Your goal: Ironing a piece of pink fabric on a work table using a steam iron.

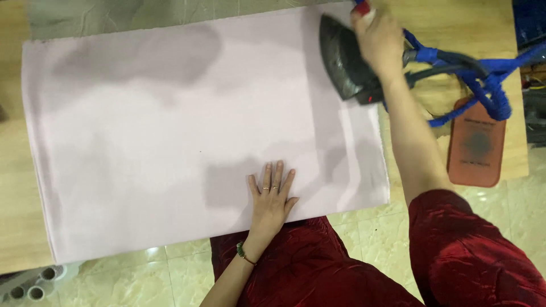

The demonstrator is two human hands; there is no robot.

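The right hand (pixel 378 40) is closed around the handle of a dark iron (pixel 344 57), which rests on the upper right part of a pale pink cloth (pixel 170 142). The iron's long axis runs roughly from the upper left to the lower right of the view; the narrow tip lies at the upper end, near the far edge of the cloth, and the broad heel lies at the lower end, close to the cloth's right edge. A blue-wrapped cable (pixel 489 85) leaves the rear of the iron and loops to the right over the wooden table (pixel 17 187). A reddish-brown rectangular pad (pixel 476 145) lies on the table just beside the cable, clear of the cloth. The left hand (pixel 272 196) lies flat on the cloth near its near edge, palm down, fingers spread moderately and pointing away from the person; it holds nothing. The cloth lies spread with its long axis running left to right across the table.
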